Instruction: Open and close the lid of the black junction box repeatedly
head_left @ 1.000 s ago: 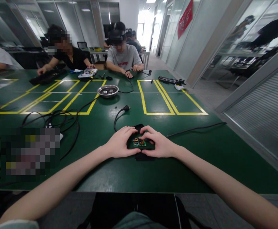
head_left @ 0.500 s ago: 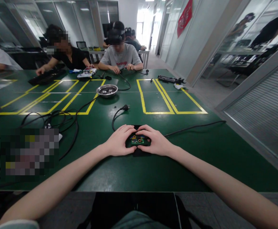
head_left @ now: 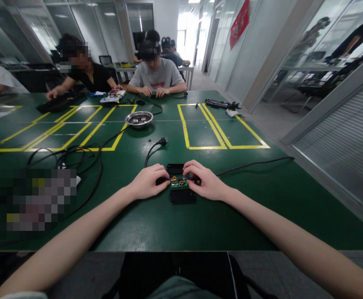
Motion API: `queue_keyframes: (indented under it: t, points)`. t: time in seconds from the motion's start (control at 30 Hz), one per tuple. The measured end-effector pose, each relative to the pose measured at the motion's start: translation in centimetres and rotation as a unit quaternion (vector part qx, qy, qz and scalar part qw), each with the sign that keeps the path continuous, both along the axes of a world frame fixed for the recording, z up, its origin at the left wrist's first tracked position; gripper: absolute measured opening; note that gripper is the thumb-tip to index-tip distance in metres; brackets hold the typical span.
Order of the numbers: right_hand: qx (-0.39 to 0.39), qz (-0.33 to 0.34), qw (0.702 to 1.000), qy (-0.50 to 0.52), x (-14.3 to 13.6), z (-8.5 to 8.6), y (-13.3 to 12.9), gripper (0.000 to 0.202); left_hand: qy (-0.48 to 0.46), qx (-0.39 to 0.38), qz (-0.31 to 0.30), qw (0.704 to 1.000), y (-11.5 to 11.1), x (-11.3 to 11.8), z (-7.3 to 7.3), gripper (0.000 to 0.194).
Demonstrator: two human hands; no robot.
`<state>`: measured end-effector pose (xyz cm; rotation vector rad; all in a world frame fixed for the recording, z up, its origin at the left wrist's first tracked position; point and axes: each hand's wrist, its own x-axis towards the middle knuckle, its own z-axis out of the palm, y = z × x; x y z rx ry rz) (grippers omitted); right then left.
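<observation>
A small green circuit board (head_left: pixel 179 183) with copper coils lies between my hands. One black plastic case half (head_left: pixel 183 197) is just in front of it, and another case half (head_left: pixel 174 167) lies just behind. My left hand (head_left: pixel 152 180) pinches a black cable end (head_left: pixel 161 181) at the board's left side. At the right side, the fingers of my right hand (head_left: pixel 204 180) close on the other black cable end (head_left: pixel 194 178). From the left cable, a power plug (head_left: pixel 163 141) rests on the table beyond my left hand. My fingertips partly hide where the wires meet the board.
A metal bowl (head_left: pixel 139 119) with small parts stands farther back. Coiled black cables (head_left: pixel 72 155) and a blurred-out item (head_left: pixel 40 203) lie at left. A folded black stand (head_left: pixel 221 104) lies at the far right. Across the table, a person in grey (head_left: pixel 158 74) works with both hands.
My hands have drawn apart from around the case to the two cable ends. The board and both black case halves now show between them, with the halves separate.
</observation>
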<state>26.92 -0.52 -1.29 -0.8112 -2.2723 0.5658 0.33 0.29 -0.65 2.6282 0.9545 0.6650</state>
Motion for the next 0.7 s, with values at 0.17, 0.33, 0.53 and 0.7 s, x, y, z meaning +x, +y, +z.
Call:
queue_keyframes:
  t: [0.17,0.33,0.53,0.7]
  points:
    - [0.016,-0.042,0.994,-0.099,1.8,0.4,1.1,0.02,0.005,-0.033,0.025,0.999,0.0,-0.3,0.5,0.019]
    - [0.047,-0.021,0.995,-0.081,3.0,1.1,0.9,0.031,-0.023,-0.047,0.002,0.999,-0.6,-0.7,1.6,0.024]
    - [0.156,0.005,0.988,-0.011,2.8,1.5,-0.4,0.031,-0.007,-0.09,-0.064,0.994,-1.7,-0.5,2.6,0.031]
    - [0.135,0.046,0.988,-0.063,2.7,1.1,-0.3,0.033,0.031,-0.118,-0.076,0.99,-1.9,-0.2,2.3,0.032]
